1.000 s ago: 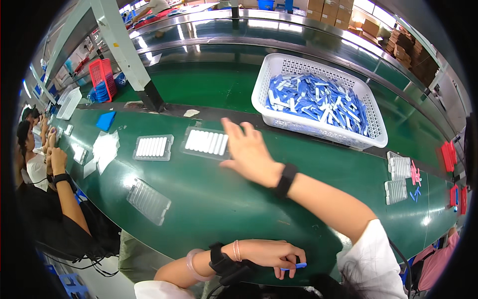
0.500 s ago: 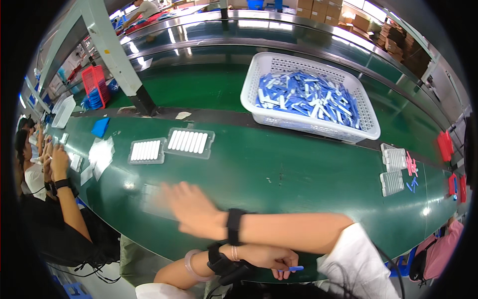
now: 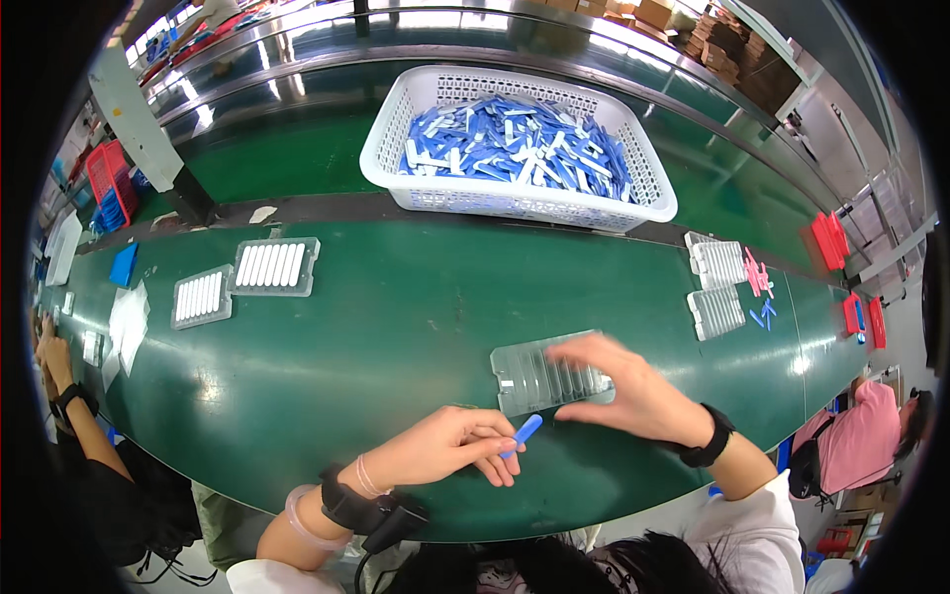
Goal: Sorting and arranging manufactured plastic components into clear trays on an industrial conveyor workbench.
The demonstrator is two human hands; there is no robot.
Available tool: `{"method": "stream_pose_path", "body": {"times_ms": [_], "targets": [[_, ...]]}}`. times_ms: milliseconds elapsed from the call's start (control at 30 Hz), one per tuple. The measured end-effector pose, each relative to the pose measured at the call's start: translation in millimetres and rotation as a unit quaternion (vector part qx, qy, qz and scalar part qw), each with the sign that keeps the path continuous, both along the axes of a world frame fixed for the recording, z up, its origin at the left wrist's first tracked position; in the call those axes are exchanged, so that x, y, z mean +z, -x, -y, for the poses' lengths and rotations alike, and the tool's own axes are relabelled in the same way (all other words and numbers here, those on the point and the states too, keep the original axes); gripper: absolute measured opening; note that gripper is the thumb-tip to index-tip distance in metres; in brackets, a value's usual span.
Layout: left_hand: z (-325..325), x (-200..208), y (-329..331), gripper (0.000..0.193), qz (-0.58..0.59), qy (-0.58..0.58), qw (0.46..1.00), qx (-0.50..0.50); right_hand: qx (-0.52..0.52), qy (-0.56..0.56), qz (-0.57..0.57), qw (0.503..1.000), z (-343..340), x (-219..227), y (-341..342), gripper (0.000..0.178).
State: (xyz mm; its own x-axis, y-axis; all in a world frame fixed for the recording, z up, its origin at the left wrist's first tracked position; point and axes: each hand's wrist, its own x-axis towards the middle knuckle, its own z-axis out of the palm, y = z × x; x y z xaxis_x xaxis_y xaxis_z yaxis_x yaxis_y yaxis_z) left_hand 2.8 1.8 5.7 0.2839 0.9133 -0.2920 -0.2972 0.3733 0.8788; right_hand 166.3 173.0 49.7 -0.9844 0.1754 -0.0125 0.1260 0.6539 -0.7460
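Green table (image 3: pixel 396 346), ribbed tray (image 3: pixel 534 376) (transparent, rectangular)

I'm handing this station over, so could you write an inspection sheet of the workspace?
Surface: glossy green table, a few specks.
Job's things: clear tray, ribbed; blue strip.
Clutter: white sheets and two trays of white strips left; pink pieces right; white basket of blue and white strips behind.
Left hand: pinches the blue strip.
Right hand: spread over the clear tray's right end, blurred; contact unclear.
Cables: black cable below the left wrist strap.
Surroundings: person in pink, right; cardboard boxes, back.
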Motion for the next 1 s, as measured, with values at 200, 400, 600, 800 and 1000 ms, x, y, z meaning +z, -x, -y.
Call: {"method": "stream_pose_path", "body": {"times_ms": [200,400,600,800,1000], "targets": [[-1.0,0.3,-1.3,0.022,0.032,0.003,0.999,0.009,-0.02,0.441,0.029,0.897,10.0,-21.0,16.0,0.01],[-0.4,-4.2,-1.5,0.026,-0.045,0.01,0.996,-0.071,-0.073,0.156,0.1,0.98,-17.5,-14.2,57.8,0.019],[-1.5,-4.2,1.4,0.027,-0.04,-0.007,0.996,-0.078,0.029,-0.174,0.061,0.983,-10.1,-18.4,50.9,0.059],[-3.1,41.2,12.0,0.026,-0.119,-0.049,0.992,-0.012,0.106,-0.27,0.061,0.955,-14.0,-6.9,9.1,0.094],[-97.5,117.2,97.5,0.019,-0.506,-0.196,0.834,0.104,0.017,-0.311,-0.048,0.949,-6.6,-20.3,19.3,0.083]]}}
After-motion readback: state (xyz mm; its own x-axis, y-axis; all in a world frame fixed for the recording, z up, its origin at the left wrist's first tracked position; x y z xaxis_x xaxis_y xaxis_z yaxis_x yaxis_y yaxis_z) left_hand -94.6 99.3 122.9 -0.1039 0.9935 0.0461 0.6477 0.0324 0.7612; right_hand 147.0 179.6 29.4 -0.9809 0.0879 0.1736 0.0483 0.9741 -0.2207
